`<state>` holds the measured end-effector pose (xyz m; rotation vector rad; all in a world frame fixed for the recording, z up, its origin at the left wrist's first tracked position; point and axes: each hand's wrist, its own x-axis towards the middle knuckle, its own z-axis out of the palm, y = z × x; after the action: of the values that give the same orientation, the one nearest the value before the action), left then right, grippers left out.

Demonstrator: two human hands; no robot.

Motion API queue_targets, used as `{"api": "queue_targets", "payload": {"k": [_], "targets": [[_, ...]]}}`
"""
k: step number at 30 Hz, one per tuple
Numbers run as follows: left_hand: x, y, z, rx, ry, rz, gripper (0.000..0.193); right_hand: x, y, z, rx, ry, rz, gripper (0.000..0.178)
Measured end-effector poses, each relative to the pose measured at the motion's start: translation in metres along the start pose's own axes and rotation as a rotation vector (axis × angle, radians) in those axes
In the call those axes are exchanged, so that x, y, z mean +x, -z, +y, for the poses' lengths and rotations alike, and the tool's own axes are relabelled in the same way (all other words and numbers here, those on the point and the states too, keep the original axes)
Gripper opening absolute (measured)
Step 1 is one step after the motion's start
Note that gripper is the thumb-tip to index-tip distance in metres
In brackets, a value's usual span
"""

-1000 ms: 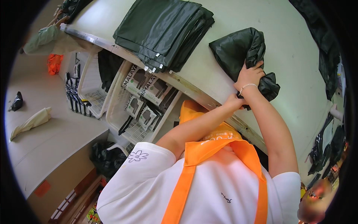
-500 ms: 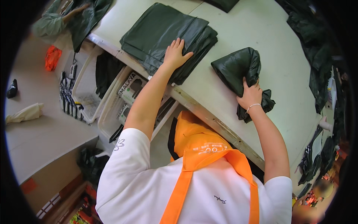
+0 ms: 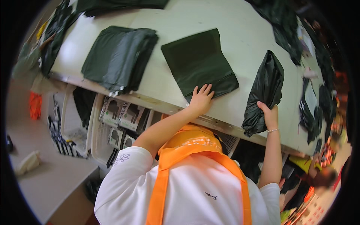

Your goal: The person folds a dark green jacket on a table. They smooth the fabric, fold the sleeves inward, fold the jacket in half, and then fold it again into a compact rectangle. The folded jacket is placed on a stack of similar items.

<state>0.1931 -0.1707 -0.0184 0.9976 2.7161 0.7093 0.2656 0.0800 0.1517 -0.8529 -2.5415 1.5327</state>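
My left hand [image 3: 202, 98] lies with its fingers stretched out on the near edge of a flat, dark green folded piece [image 3: 200, 60] of thin sheet material. My right hand [image 3: 268, 115] is closed around a long dark green bundle [image 3: 264, 90] of shiny, gathered material, its thumb on the near side. The bundle stands out to the right of the flat piece, apart from it. A neat stack of dark green folded pieces [image 3: 120, 58] sits on the table to the left of my left hand, touched by neither hand.
The pale table [image 3: 240, 33] has a metal front edge. More dark green material [image 3: 123, 4] lies at the far edge and along the right side. White crates [image 3: 96, 138] with printed packs stand below on the left. Another person's arm [image 3: 45, 42] reaches in at far left.
My left hand has left the stack and rests on a separate flat piece. The bundle in my right hand has turned from bunched to long and upright. The whole view has swung.
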Motion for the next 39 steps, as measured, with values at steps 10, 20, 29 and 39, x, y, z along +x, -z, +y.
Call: {"api": "queue_targets", "payload": {"k": [10,20,29,39], "targets": [[0.056,-0.017,0.007,-0.091,-0.178,0.265,0.033,-0.085,0.041,0.073,0.235,-0.122,0.174,0.040],[0.064,-0.032,-0.009,-0.206,-0.214,0.152,0.029,-0.096,0.033,0.086,0.225,-0.126,0.114,0.045],[0.055,-0.019,0.010,-0.090,-0.282,0.182,0.027,-0.095,0.020,0.068,0.097,-0.054,-0.009,0.052],[0.069,-0.034,-0.015,0.035,-0.358,0.058,0.015,-0.111,0.018,0.041,-0.587,0.203,-0.273,0.062]]}}
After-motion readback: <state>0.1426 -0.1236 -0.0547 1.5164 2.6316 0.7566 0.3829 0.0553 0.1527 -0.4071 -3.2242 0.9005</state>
